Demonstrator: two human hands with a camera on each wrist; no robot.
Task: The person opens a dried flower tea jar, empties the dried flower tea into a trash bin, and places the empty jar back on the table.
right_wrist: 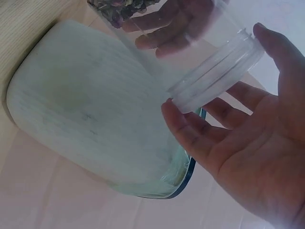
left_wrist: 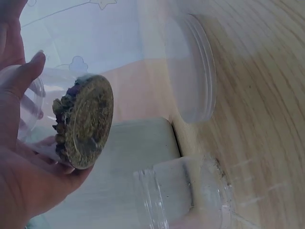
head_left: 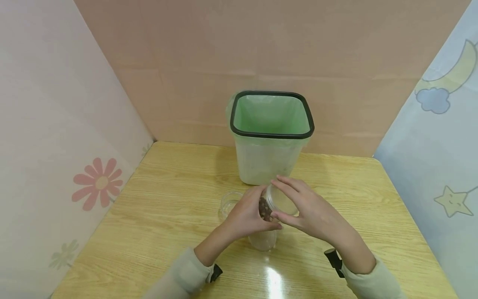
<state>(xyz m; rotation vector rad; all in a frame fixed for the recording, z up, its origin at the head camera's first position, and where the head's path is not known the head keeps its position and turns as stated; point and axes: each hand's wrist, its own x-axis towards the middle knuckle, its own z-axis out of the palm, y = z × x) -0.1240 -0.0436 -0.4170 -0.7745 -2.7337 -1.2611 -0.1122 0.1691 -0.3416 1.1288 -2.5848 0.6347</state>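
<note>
My left hand grips a clear jar, tilted on its side above the table. Dark dried flowers or herbs lie packed at its base. Around the jar's ridged clear lid curl the fingers and thumb of my right hand; the lid sits on the jar's mouth. Below the hands, a second clear lid rests on the tabletop. A clear open jar stands left of it, partly hidden by my left hand in the head view.
A whitish bin with a green liner and a black rim stands just beyond my hands. The wood-grain table meets a peach backdrop behind and printed panels on both sides.
</note>
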